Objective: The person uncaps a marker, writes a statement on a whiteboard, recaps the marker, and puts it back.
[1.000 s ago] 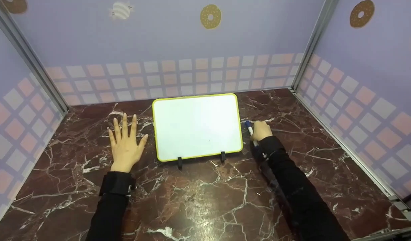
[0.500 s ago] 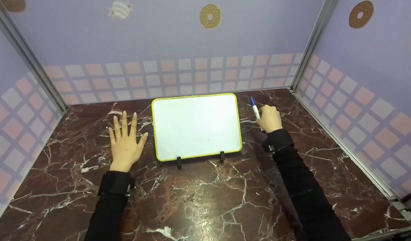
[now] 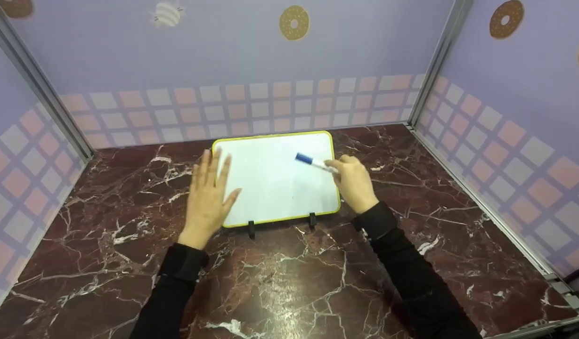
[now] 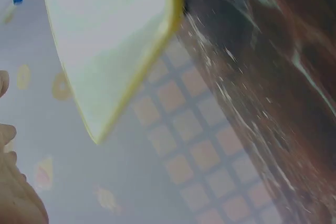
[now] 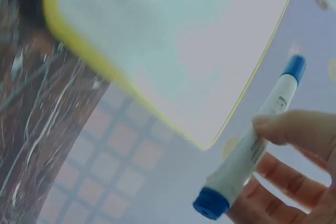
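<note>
Blue at both ends and white along the barrel, the marker (image 5: 239, 161) is held clear of the tabletop (image 3: 289, 287), in front of the upper right part of the whiteboard (image 3: 270, 188) as the head view shows it. Your right hand (image 3: 356, 184) pinches it between thumb and fingers; your left hand (image 3: 205, 203) has its fingers extended and its thumb apart, overlapping the board's left edge — whether it touches there, you cannot tell from these views. The marker should handle as a light, stiff, sturdy rod; its smooth, rounded barrel may roll or slip if your pinch loosens. Take hold at mid-barrel, thumb opposing fingers, leaving both blue ends free — the grip visible in the right wrist view. The yellow-rimmed board, standing on black feet (image 3: 251, 230), is probably light and rigid with a slick face; steady it by the rim, since a firm push could tip or slide it.
</note>
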Tool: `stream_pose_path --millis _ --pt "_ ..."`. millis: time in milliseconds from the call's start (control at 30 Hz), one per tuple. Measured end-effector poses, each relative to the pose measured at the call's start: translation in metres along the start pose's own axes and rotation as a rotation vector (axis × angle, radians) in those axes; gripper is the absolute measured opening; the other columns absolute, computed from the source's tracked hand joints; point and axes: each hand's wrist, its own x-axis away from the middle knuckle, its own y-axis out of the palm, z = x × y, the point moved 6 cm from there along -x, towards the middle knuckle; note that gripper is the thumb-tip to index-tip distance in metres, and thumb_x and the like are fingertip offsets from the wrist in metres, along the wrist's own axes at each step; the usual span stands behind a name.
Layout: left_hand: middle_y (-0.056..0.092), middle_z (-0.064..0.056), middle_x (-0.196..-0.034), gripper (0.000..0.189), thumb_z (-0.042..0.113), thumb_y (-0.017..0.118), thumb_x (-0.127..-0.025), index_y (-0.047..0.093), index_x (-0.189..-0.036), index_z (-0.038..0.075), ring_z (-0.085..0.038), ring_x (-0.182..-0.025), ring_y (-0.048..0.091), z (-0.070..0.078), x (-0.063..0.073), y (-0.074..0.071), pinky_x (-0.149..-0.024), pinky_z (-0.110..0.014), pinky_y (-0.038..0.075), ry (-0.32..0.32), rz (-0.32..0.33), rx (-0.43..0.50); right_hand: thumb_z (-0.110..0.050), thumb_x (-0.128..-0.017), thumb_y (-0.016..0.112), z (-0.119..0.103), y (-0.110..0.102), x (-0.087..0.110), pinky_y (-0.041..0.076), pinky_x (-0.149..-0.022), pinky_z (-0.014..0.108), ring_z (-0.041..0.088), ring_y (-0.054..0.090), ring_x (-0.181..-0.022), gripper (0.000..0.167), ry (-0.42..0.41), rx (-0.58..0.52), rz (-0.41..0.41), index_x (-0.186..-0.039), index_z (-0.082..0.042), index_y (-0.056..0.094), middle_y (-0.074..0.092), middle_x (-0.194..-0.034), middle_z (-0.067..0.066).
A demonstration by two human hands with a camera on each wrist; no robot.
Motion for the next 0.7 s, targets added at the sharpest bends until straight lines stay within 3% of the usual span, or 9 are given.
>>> stream_pose_path --millis 100,167,300,367,500,700 --pt "0.020 -0.012 -0.164 0.072 0.040 0.057 -0.097 0.031 -0.154 0.006 -0.034 -0.151 0.018 0.029 -0.001 -0.001 -0.128 -0.043 0.000 0.114 0.038 -0.021 0.007 -0.083 0.071 -0.021 0.006 0.009 0.061 -0.077 0.038 0.030 0.062 -0.086 0.028 -0.123 0.004 0.001 -0.106 -0.008 0.077 0.066 -0.090 0.014" --pt "0.034 -0.011 -0.159 0.068 0.040 0.063 -0.093 0.042 -0.149 0.007 -0.031 -0.148 0.030 0.046 0.000 -0.002 -0.127 -0.046 0.015 0.177 0.075 -0.012 0.005 -0.085 0.071 -0.034 0.009 0.015 0.061 -0.076 0.033 0.027 0.061 -0.085 0.025 -0.204 0.017 0.002 -0.105 -0.009 0.078 0.066 -0.089 0.011" --pt "0.064 -0.008 -0.133 0.055 0.036 0.077 -0.083 0.064 -0.129 0.009 -0.027 -0.126 0.057 0.071 0.005 -0.002 -0.111 -0.045 0.045 0.254 0.142 0.039 0.000 -0.089 0.069 -0.058 0.010 0.024 0.061 -0.077 0.027 0.022 0.063 -0.088 0.021 -0.324 0.034 0.002 -0.107 -0.010 0.077 0.068 -0.093 0.008" --pt "0.072 -0.007 -0.116 0.047 0.033 0.081 -0.080 0.070 -0.118 0.008 -0.026 -0.111 0.065 0.077 0.007 -0.002 -0.099 -0.041 0.053 0.267 0.174 0.063 -0.002 -0.090 0.070 -0.066 0.010 0.027 0.061 -0.078 0.027 0.021 0.066 -0.089 0.021 -0.354 0.029 -0.002 -0.108 -0.011 0.077 0.070 -0.095 0.008" --pt "0.074 -0.005 -0.098 0.032 0.026 0.082 -0.079 0.073 -0.105 0.008 -0.024 -0.091 0.069 0.080 0.009 -0.001 -0.083 -0.037 0.057 0.263 0.224 0.101 -0.003 -0.089 0.070 -0.075 0.009 0.030 0.061 -0.080 0.028 0.020 0.069 -0.092 0.022 -0.386 0.010 -0.012 -0.109 -0.011 0.076 0.073 -0.098 0.007" --pt "0.075 -0.007 -0.094 0.023 0.020 0.078 -0.083 0.073 -0.100 0.005 -0.024 -0.086 0.070 0.078 0.010 -0.001 -0.081 -0.036 0.058 0.266 0.236 0.152 -0.003 -0.088 0.071 -0.079 0.011 0.033 0.061 -0.076 0.026 0.018 0.070 -0.088 0.023 -0.430 0.040 -0.008 -0.109 -0.012 0.076 0.074 -0.096 0.005"
